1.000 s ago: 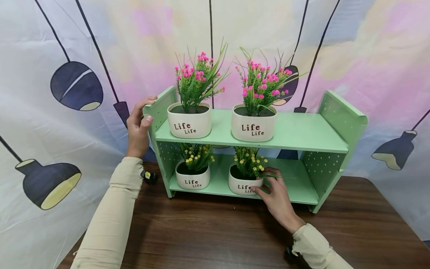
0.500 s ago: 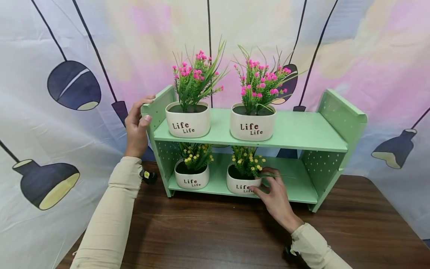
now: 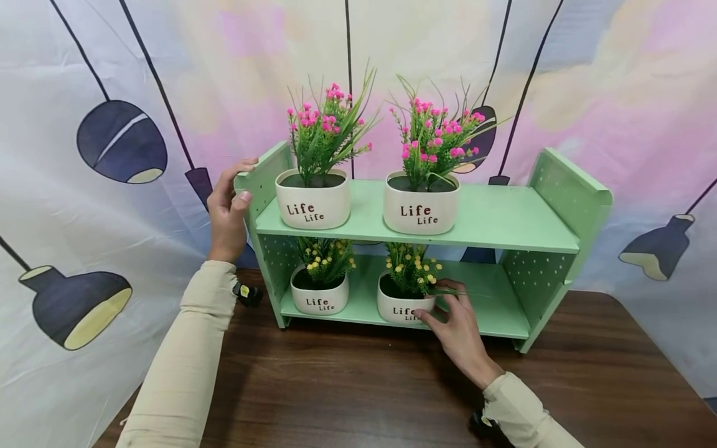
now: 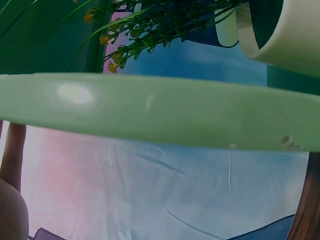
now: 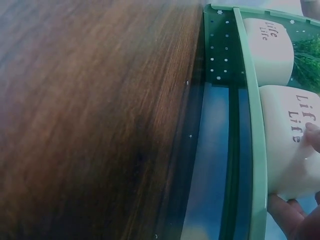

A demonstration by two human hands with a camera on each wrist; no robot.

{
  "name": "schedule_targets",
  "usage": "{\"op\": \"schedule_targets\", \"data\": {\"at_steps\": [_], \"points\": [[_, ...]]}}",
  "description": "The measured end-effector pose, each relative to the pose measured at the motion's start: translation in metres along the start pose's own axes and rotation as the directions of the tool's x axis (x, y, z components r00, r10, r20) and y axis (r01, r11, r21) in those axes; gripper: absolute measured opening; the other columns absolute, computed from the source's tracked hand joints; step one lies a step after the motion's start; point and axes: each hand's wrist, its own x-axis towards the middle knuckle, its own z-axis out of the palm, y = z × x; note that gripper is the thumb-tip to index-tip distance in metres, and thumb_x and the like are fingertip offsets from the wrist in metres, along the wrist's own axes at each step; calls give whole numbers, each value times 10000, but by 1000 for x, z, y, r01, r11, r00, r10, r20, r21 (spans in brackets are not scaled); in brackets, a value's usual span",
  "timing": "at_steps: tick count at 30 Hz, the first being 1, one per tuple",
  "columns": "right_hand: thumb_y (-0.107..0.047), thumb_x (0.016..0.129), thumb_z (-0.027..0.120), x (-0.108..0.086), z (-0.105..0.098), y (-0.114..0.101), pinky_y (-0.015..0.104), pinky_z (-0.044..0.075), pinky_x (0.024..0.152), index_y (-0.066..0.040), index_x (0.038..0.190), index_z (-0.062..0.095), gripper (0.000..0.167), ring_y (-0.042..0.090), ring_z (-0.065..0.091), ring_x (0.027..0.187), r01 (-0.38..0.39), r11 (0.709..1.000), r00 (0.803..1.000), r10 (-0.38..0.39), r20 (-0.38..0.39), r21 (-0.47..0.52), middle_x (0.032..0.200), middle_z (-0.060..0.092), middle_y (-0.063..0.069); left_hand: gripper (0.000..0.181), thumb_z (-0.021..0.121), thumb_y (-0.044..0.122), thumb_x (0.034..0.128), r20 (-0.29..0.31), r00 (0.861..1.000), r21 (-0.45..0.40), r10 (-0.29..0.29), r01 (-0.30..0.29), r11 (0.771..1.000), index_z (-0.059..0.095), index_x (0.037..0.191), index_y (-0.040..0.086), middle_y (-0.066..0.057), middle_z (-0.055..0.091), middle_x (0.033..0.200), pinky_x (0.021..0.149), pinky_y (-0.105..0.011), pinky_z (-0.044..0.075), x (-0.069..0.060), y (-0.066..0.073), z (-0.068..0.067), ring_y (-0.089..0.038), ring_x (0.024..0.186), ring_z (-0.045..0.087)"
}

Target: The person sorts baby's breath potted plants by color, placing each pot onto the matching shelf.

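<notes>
My left hand [image 3: 226, 218] grips the upper left end panel of a light green two-tier shelf [image 3: 504, 218]. In the left wrist view, the panel's rounded edge [image 4: 160, 112] crosses the picture, with fingers [image 4: 14, 160] behind it. On the lower tier, my right hand [image 3: 463, 336] holds the right end of a cream "Life" flowerpot [image 3: 392, 307] with yellow flowers. The right wrist view shows the thumb on this pot's [image 5: 285, 145] lettered front and fingers [image 5: 286, 215] round its end. The pot rests on the tier.
A second yellow-flowered pot [image 3: 319, 301] stands left on the lower tier. Above are two pots with pink flowers, one left [image 3: 313, 211] and one centre [image 3: 420, 211]. The shelf stands on a dark wooden table [image 3: 336, 386], before a cloth [image 3: 426, 37] printed with lamps.
The whole head view has shifted very slightly. Both hands keep the same holds, and the pots stand in about the same places on the shelf.
</notes>
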Motion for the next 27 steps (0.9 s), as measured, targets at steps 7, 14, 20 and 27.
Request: {"op": "schedule_targets", "data": {"at_steps": [7, 14, 20, 27], "points": [[-73, 892, 854, 0, -2, 0, 466, 604, 916, 26, 1169, 700, 332, 386, 539, 1310, 8, 1000, 1000, -9, -10, -25, 1451, 459, 169, 524, 627, 327, 942, 8, 1000, 27, -18, 17, 999, 641, 1313, -43, -114, 636, 1444, 995, -292, 511, 0, 4, 1, -277, 1336, 580], [-87, 897, 854, -2, -3, 1, 467, 602, 922, 30, 1145, 705, 312, 386, 532, 1318, 8, 999, 1000, -9, -8, -32, 1464, 454, 173, 515, 616, 341, 950, 3, 999, 45, -46, 46, 998, 650, 1323, -12, -109, 624, 1464, 975, -286, 514, -2, 5, 4, -272, 1313, 592], [-77, 892, 855, -4, -1, 5, 454, 605, 920, 11, 1126, 714, 287, 384, 551, 1305, 12, 1000, 1000, -12, 8, -4, 1466, 461, 173, 527, 648, 373, 955, -17, 999, 31, -33, 33, 999, 661, 1318, -9, -129, 623, 1462, 1009, -294, 506, -8, 2, 1, -272, 1342, 578], [-79, 898, 851, -5, 1, 7, 428, 589, 954, 11, 1322, 614, 494, 406, 527, 1336, -34, 998, 999, 33, 18, 49, 1431, 446, 203, 483, 642, 343, 955, -36, 998, 35, -48, 49, 998, 676, 1315, 23, -107, 629, 1461, 1035, -303, 494, -6, 5, 2, -269, 1369, 561]]}}
